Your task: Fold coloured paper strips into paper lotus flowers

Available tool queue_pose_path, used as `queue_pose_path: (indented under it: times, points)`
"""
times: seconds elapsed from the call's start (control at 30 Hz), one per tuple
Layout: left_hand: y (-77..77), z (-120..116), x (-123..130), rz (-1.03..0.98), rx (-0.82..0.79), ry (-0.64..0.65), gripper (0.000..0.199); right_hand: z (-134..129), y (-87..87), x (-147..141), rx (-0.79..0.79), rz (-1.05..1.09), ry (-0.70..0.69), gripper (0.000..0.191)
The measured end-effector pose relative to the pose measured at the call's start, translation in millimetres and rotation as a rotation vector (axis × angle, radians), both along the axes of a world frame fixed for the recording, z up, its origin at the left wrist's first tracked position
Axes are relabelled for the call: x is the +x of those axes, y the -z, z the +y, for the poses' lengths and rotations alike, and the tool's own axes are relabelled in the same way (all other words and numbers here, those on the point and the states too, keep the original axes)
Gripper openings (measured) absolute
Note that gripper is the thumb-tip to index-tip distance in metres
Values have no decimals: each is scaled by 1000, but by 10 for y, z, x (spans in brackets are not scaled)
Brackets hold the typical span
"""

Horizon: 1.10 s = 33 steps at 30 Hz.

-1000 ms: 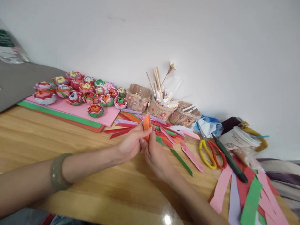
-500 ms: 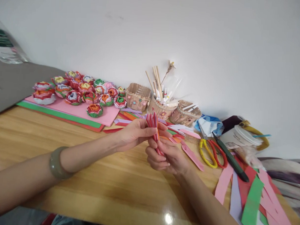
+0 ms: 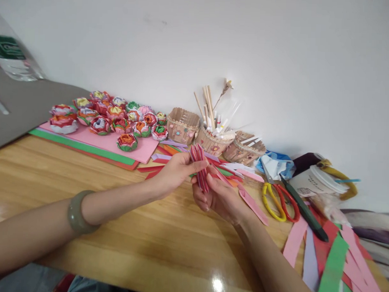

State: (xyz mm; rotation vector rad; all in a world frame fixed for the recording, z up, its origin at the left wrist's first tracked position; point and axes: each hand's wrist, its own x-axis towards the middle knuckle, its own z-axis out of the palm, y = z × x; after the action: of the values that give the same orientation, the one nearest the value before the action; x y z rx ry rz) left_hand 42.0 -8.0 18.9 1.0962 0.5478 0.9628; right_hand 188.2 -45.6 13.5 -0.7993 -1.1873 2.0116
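A narrow bundle of folded paper strips (image 3: 199,155), striped red, pink and white, is held upright above the table. My left hand (image 3: 176,173) pinches it from the left, thumb across its front. From the lower right, my right hand (image 3: 220,196) has its fingers wrapped round the bundle's lower end. Behind my hands, loose folded strips (image 3: 250,204) in pink, red, orange and lilac are scattered over the wooden table (image 3: 140,238). The fingers partly cover the bundle's middle and back.
Several folded paper flowers (image 3: 127,142) stand on stacked coloured sheets (image 3: 146,149) at the left. Decorated baskets (image 3: 182,125) with sticks and pens line the wall. At the right lie scissors (image 3: 270,204), a dark green pen-shaped tool (image 3: 310,214), a white tub (image 3: 317,180) and cut paper strips (image 3: 334,261).
The bundle has turned so its striped face shows more broadly, and my right fingers have shifted on its lower part. The whole view has moved slightly, so the table things appear farther right.
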Motion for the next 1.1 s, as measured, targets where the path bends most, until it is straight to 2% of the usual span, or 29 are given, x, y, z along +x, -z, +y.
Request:
queue_pose_path:
  times: [0.13,0.43,0.57,0.77,0.87,0.97,1.1]
  points:
    - [92,64,-8,-19,5,12,30,-8,17,-38,207,-281,225,36]
    - [93,66,-18,31,-9,-50,25,-45,37,-75,360,-381,196,33]
    - [107,74,-9,9,11,-28,26,-27,23,-64,287,-270,186,31]
    - [125,103,-2,-43,57,-29,24,2,-88,-73,-60,28,171,30]
    - [139,121,1,-36,65,-31,25,16,-121,-72,-172,131,151,25]
    - [156,136,-1,-19,69,-55,25,9,-108,-73,-153,120,172,21]
    - [144,163,-37,-25,86,-11,22,-13,-81,-50,45,-47,234,26]
